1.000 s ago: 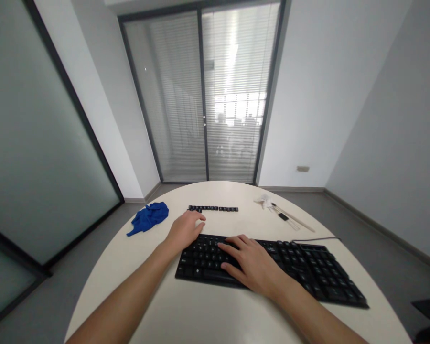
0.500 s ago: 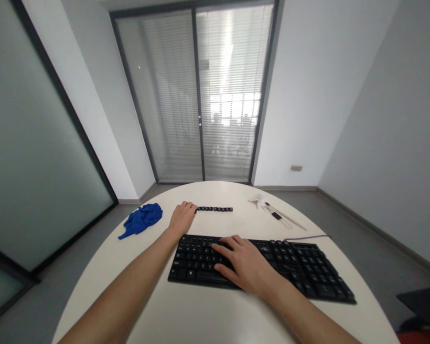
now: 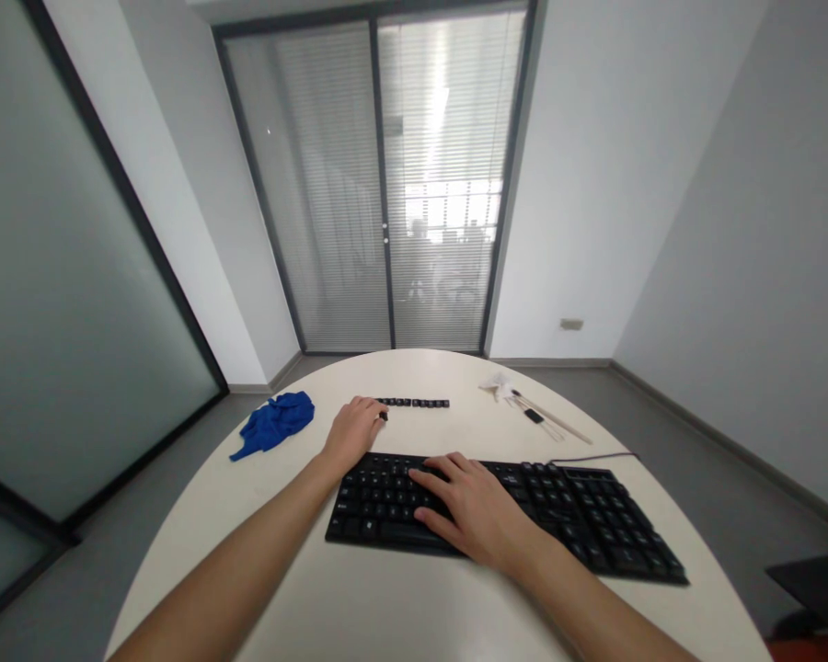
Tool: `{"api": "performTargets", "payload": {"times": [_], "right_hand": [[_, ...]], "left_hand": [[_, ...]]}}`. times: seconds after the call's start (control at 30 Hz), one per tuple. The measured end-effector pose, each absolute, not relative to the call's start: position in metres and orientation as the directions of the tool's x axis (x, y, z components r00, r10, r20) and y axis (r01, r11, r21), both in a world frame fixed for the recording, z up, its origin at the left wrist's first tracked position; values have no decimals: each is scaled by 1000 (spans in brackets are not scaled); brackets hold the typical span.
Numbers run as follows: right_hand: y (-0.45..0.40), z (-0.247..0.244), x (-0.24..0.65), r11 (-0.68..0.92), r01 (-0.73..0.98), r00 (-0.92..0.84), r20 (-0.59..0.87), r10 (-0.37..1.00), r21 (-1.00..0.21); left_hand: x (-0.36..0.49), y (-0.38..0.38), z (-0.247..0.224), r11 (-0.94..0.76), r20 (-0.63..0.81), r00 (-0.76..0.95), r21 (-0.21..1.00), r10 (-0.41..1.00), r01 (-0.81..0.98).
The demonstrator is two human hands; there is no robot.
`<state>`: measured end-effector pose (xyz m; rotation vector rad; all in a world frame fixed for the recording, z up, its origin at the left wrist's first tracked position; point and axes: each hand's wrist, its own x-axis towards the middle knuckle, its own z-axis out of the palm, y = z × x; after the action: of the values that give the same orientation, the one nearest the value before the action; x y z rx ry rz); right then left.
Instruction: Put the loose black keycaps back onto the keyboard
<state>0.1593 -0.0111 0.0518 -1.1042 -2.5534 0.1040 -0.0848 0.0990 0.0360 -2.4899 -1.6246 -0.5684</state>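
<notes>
A black keyboard (image 3: 400, 531) lies across the near part of the table. My right hand (image 3: 465, 506) rests on its middle with the fingers spread, holding nothing. Just beyond the keyboard's far left corner, my left hand (image 3: 355, 430) pinches a small black keycap (image 3: 384, 416) between thumb and fingers. Behind that hand runs a row of loose black keycaps (image 3: 420, 403) on the tabletop; the hand hides the row's left end.
A crumpled blue cloth (image 3: 276, 423) lies on the round white table (image 3: 200, 524) at left. Toward the right are a thin stick-like brush (image 3: 558, 418), a wire keycap puller (image 3: 534, 416) and a crumpled clear plastic bag (image 3: 498, 386). The keyboard cable (image 3: 593, 456) trails off the right edge.
My left hand has drawn slightly back from the row toward the keyboard, and a keycap now shows in its fingertips. My right hand stays on the keyboard.
</notes>
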Motion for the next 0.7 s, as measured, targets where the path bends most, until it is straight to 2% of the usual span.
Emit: {"api": "performTargets", "payload": {"times": [0.13, 0.27, 0.37, 0.7], "right_hand": [[-11, 54, 159, 691, 695, -635, 283, 719, -196], [-11, 55, 158, 694, 696, -638, 281, 716, -188], [-10, 54, 158, 697, 696, -640, 288, 712, -176], [-9, 52, 157, 701, 693, -643, 293, 707, -168]], "left_hand": [[-85, 62, 40, -431, 403, 337, 170, 851, 886], [-88, 32, 35, -461, 440, 278, 394, 854, 795], [-89, 20, 29, -481, 433, 276, 487, 858, 729], [-94, 16, 26, -458, 370, 285, 568, 884, 684]]}}
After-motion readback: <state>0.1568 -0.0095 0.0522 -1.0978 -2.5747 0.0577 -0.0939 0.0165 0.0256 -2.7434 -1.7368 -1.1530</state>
